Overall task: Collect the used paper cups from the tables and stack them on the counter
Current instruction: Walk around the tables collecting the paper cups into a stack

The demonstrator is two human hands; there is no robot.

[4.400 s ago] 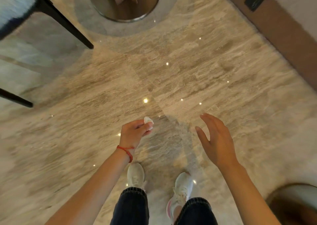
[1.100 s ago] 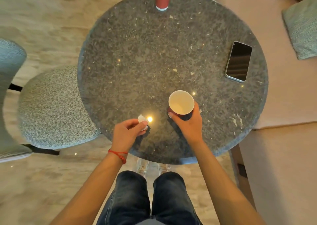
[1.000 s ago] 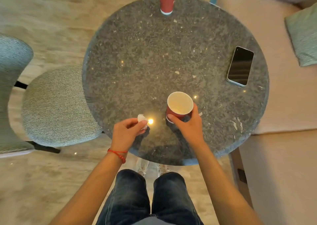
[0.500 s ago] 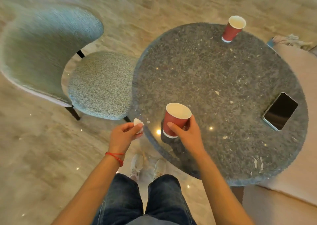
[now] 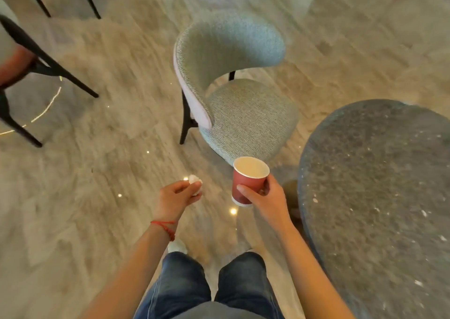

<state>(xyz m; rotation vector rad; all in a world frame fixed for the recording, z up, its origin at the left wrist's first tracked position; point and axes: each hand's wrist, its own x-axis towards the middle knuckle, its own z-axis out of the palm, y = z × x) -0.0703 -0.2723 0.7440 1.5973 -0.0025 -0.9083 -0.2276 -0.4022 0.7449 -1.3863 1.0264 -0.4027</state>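
My right hand grips a red paper cup with a white inside, upright, carried in the air over the floor just left of the round dark stone table. The cup looks empty. My left hand pinches a small crumpled white wad between thumb and fingertips, a little left of the cup. No other cup is in view.
A pale green upholstered chair stands straight ahead beside the table. Black legs of another chair stand at the left, more legs at the top left. The marble floor lies open to the left. My legs and shoes are below.
My right hand lifted the red cup off the table and carried it left over the floor. My view swung left, so the second cup and the phone left the frame.
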